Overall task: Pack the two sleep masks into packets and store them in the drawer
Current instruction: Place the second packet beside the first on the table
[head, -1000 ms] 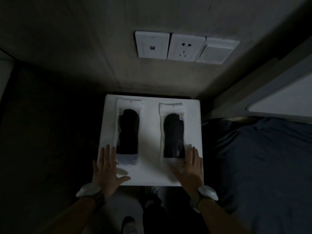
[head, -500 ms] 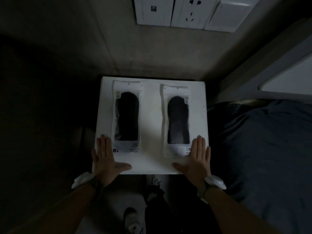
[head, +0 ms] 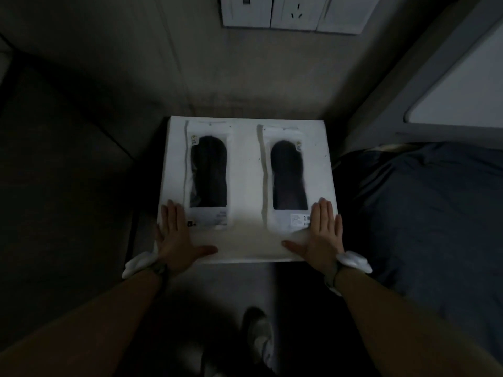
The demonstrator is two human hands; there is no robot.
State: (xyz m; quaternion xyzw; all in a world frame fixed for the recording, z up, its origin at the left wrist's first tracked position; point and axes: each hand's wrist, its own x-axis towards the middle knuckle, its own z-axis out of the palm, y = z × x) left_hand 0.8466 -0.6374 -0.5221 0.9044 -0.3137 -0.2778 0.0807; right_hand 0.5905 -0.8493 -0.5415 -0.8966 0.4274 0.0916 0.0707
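Two packets, the left packet [head: 209, 174] and the right packet [head: 288, 178], lie side by side on the white counter [head: 245, 186], one black sleep mask in each. The left hand [head: 175, 236] and right hand [head: 321, 235] rest flat, fingers spread, holding nothing.

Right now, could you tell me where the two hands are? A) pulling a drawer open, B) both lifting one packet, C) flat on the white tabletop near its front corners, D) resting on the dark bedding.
C: the left hand and right hand lie open and flat on the white tabletop, each beside a packet.
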